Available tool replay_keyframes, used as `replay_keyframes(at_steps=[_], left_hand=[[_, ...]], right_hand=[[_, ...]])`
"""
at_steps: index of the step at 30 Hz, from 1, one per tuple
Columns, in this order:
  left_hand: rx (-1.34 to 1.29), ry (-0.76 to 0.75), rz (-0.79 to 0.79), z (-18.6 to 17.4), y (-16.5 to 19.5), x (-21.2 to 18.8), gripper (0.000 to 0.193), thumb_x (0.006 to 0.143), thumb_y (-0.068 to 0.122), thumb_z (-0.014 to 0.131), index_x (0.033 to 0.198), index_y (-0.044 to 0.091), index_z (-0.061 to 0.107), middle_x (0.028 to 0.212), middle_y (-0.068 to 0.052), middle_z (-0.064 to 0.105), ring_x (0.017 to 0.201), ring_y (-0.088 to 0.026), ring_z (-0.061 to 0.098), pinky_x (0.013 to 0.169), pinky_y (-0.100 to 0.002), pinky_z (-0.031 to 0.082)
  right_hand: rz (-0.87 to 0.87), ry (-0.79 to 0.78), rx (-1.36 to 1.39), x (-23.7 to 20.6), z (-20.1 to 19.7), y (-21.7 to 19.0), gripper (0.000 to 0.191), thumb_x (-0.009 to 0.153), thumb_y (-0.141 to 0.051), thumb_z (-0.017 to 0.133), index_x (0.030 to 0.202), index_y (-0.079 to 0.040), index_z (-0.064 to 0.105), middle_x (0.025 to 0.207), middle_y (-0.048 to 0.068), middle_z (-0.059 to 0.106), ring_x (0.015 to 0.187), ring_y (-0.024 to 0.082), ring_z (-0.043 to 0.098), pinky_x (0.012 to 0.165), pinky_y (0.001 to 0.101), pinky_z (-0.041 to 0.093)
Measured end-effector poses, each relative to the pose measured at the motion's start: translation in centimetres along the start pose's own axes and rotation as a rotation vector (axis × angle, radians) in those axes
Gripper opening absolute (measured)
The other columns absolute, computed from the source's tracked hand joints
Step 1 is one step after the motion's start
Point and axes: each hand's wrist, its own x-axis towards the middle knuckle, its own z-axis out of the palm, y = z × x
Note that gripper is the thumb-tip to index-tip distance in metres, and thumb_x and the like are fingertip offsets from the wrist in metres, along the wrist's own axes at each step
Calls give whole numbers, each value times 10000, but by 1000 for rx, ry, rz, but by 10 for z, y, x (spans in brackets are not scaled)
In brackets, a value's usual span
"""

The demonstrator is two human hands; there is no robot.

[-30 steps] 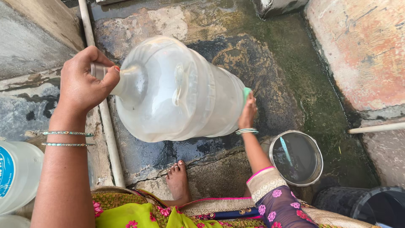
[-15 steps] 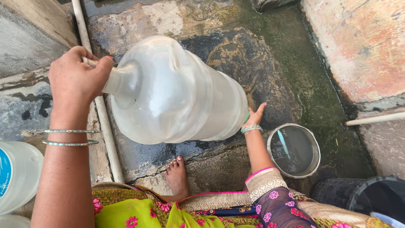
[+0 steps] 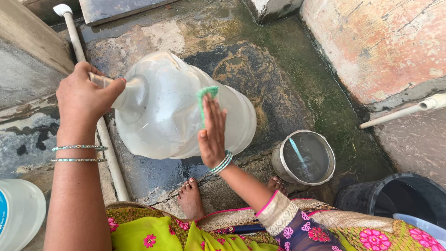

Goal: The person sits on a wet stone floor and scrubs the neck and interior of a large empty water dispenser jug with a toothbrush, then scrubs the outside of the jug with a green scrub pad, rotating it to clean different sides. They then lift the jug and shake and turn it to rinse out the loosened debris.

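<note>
Left hand (image 3: 83, 100) closed around the neck of a big clear water jug (image 3: 181, 109), fist wrapped tight, thumb over the top of the neck. Jug lies tilted on its side, neck pointing left, base pointing right, held over the wet stone floor (image 3: 278, 60); can't tell if its lower side touches the floor. Right hand (image 3: 212, 132) flat and open, fingers straight, palm pressed on the jug's wall near the middle, pinning a green scrub pad (image 3: 206, 95) under the fingertips; no closed grip there, just a flat press.

White pipe (image 3: 109, 153) runs along the floor just under the left wrist, from top left down toward the feet, close to the jug's neck end. Low concrete ledge (image 3: 28, 69) on the left, tight room on that side. Bare left foot (image 3: 190, 197) just below the jug, toes near its lower edge. Steel pot (image 3: 304, 158) with water stands right of the jug's base, near but apart. Black bucket (image 3: 395, 197) bottom right, well apart. Brick wall (image 3: 381, 42) on the right with a second white pipe (image 3: 402, 111) sticking out of its foot. Open floor lies beyond the jug, toward the top. Another white jug (image 3: 18, 214) at the bottom left edge, cut off by the frame
</note>
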Motion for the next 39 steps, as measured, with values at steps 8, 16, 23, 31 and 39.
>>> replay_keyframes(at_steps=[8,16,23,31,39], left_hand=[[25,19,47,1,2,7,496,772,487,839,994,76,673,786,-160,728,832,-344,721,808,-447,555],[-24,77,165,2,18,-5,412,770,438,853,921,96,680,871,-139,733,845,-346,718,789,-457,551],[46,138,88,10,26,-2,431,807,443,829,946,67,673,862,-190,726,851,-401,696,777,-490,530],[-41,98,243,16,37,2,405,777,409,805,943,70,658,908,-182,710,869,-382,693,777,-484,535],[-52,189,163,35,48,2,426,741,412,815,921,67,641,958,-160,703,882,-377,676,758,-493,523]], right_hand=[[564,138,-340,-42,-45,184,873,1010,-649,75,1603,-33,252,1685,179,217,1557,370,130,1225,530,11],[321,-181,307,62,-40,113,1044,941,-766,-21,1594,-51,371,1683,146,309,1588,318,220,1288,462,117],[-184,67,-198,-20,11,-7,906,1063,-706,135,1632,-8,233,1717,224,207,1624,382,189,1326,550,114],[-403,-155,-335,11,-18,5,889,1025,-734,100,1627,-121,329,1695,140,316,1600,355,261,1338,560,108],[-633,-161,-537,-3,-39,30,996,986,-794,337,1601,-10,317,1668,203,303,1572,399,220,1301,535,110]])
